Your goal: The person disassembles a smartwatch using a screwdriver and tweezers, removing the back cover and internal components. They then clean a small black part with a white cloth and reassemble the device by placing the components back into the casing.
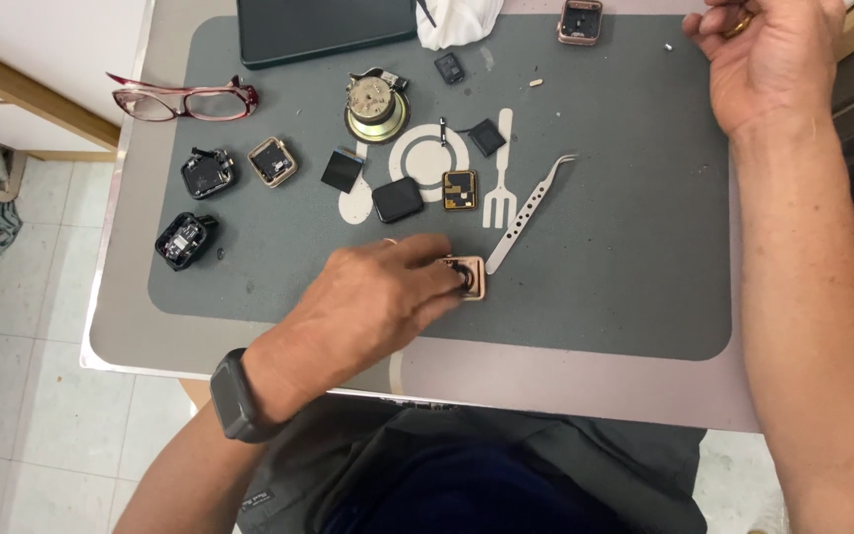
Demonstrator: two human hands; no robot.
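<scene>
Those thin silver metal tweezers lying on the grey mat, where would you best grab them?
Probably by the wide perforated handle end of the silver metal tweezers, from the right, where the grey mat is bare. They lie flat and slanted, the fine curved tip pointing up-right, the handle end beside the rose-gold square watch case under the left hand.
</scene>
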